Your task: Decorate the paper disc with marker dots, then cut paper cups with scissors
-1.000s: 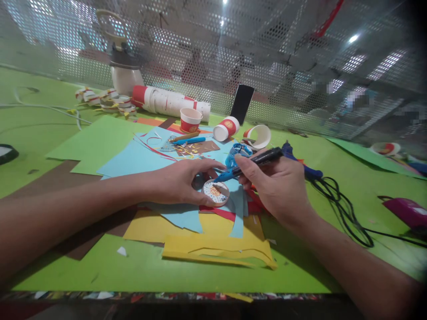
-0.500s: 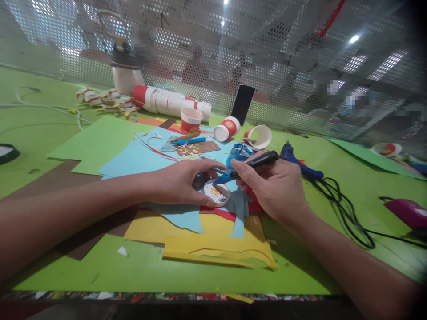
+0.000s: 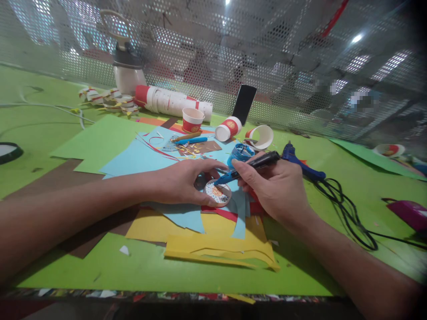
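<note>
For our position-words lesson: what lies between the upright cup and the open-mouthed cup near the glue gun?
Another red and white cup, on its side; the head view shows it.

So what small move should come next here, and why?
Probably lift the pen slightly and lower its tip onto another white patch of the round disc. The right hand has the blue tip at the disc, the left hand steadies its edge, and white shows between the small dark marks around the orange centre.
</note>
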A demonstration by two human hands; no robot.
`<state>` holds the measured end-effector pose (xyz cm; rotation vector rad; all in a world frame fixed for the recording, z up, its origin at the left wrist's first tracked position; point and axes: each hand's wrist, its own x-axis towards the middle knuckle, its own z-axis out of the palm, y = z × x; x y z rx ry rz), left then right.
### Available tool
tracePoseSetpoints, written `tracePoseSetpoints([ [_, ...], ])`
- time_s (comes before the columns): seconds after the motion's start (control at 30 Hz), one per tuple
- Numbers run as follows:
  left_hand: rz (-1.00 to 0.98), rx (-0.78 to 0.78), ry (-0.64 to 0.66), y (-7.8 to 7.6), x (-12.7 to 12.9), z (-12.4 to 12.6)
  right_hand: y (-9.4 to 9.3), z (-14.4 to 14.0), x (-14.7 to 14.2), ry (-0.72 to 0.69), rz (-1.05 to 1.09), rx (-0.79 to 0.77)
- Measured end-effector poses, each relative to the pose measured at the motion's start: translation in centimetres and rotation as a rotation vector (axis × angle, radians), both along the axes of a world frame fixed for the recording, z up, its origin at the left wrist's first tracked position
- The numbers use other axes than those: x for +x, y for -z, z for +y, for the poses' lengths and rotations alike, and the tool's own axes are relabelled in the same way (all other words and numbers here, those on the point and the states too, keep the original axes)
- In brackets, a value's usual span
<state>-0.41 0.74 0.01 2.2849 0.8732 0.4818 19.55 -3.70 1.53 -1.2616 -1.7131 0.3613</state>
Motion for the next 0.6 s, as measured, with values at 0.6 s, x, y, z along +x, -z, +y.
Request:
tracePoseSetpoints([
  [0.6, -0.023, -0.001, -0.015, 0.10, 0.11, -0.01, 0.01, -0.19, -0.79, 0.049, 0.005, 0.041],
])
